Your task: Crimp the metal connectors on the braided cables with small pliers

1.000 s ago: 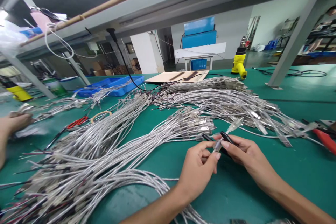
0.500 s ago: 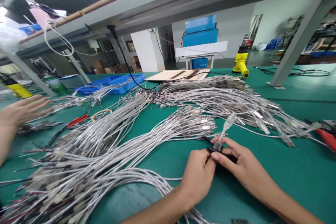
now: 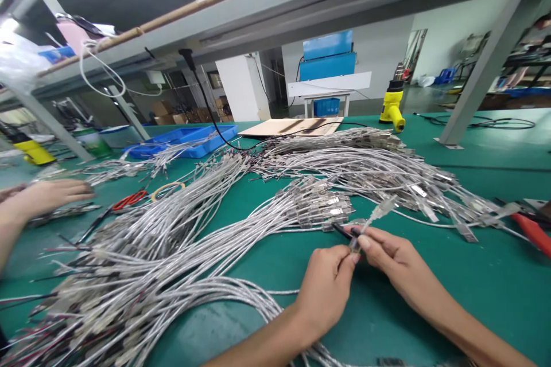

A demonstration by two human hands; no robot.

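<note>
Near the front of the bench, my left hand (image 3: pixel 327 278) is closed, thumb and finger pinching a short grey piece on a cable. The cable's clear, pale plug (image 3: pixel 382 207) points up to the right between my hands. My right hand (image 3: pixel 394 252) is closed around a slim black tool (image 3: pixel 342 230), whose ends stick out past the fingers; its kind is mostly hidden. The right thumb presses beside the cable, close to my left fingertips. Just behind lies a bundle of silver braided USB cables (image 3: pixel 258 221) with metal plugs grouped together.
More cables (image 3: pixel 365 160) are heaped behind and at left. A co-worker's hands (image 3: pixel 47 198) are at the far left. Red-handled pliers (image 3: pixel 531 232) lie at right, a yellow heat gun (image 3: pixel 391 109) at the back, near a blue tray (image 3: pixel 206 140). A shelf beam (image 3: pixel 258 3) crosses overhead.
The clear plug has tilted further right. My right fingers have shifted on the black tool, and my left fingertips now pinch the grey piece. The co-worker's hand has lowered.
</note>
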